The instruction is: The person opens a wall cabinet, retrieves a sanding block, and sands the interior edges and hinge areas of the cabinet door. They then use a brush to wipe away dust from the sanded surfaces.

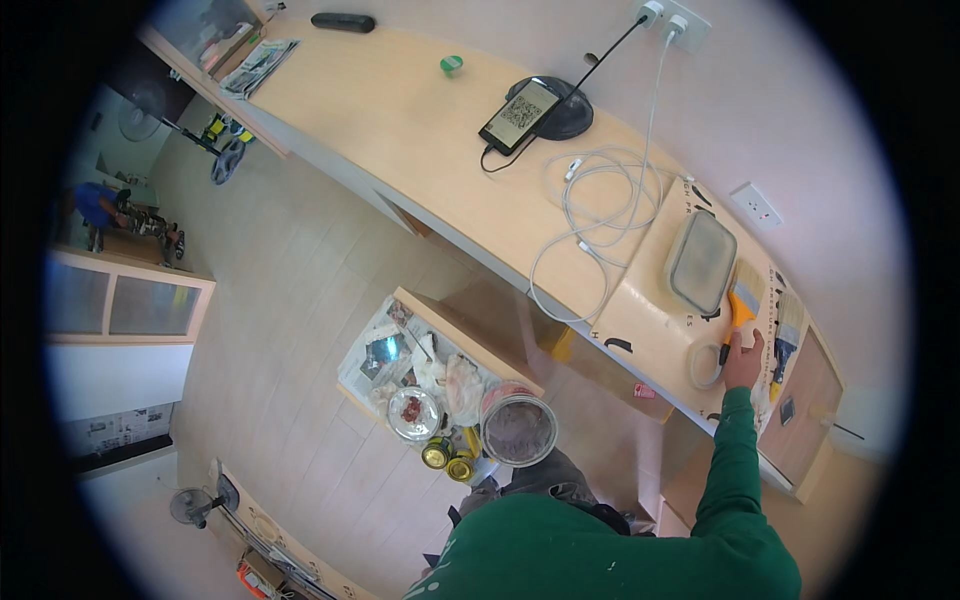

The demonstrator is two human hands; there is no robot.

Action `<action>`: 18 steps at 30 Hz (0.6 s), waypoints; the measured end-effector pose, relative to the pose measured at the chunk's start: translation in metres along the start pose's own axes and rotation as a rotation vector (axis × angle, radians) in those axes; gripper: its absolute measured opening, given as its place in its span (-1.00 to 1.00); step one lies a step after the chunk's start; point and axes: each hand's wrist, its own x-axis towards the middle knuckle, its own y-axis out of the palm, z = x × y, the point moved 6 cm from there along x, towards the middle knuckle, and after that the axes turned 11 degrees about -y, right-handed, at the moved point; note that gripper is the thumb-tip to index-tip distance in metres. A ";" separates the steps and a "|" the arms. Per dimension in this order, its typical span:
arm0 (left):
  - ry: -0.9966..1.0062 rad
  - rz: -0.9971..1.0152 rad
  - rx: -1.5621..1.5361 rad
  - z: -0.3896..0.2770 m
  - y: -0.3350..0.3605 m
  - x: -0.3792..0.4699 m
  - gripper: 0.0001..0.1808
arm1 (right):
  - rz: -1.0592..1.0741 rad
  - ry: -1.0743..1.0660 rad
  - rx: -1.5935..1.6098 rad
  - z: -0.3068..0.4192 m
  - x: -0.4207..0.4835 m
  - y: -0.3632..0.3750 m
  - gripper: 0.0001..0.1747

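My right hand [742, 364] reaches over the worktop in a green sleeve. Its fingertips meet the handle of a paintbrush [745, 300] with an orange and black handle and pale bristles; whether they grip it is unclear. A second paintbrush [786, 330] with a blue and yellow handle lies to the right. Close on the left sits a small round translucent lid or dish [705, 365]. Beyond it stands a rectangular clear container [703, 261] with a grey-rimmed lid. These rest on a printed laminate protective sheet [637, 315]. My left hand is out of view.
Below the worktop [375, 97], a newspaper-covered stand holds an open tub [519, 431], yellow cans [436, 454], a foil-like dish [414, 414] and rags [463, 386]. A plugged-in phone [520, 116] and a coiled white cable [592, 202] lie on the worktop. Another person [97, 204] is far left.
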 end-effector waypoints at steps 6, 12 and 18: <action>-0.064 0.003 -0.220 -0.059 -0.032 -0.012 -0.57 | 0.012 -0.088 -0.005 -0.021 0.037 0.019 -0.20; -0.084 -0.099 0.005 -0.123 -0.034 -0.098 -0.54 | -0.181 -0.016 0.218 -0.007 0.032 -0.005 -0.30; 0.262 -0.124 0.559 -0.042 -0.058 0.033 -0.52 | -0.264 -0.008 0.647 0.013 -0.016 -0.056 -0.46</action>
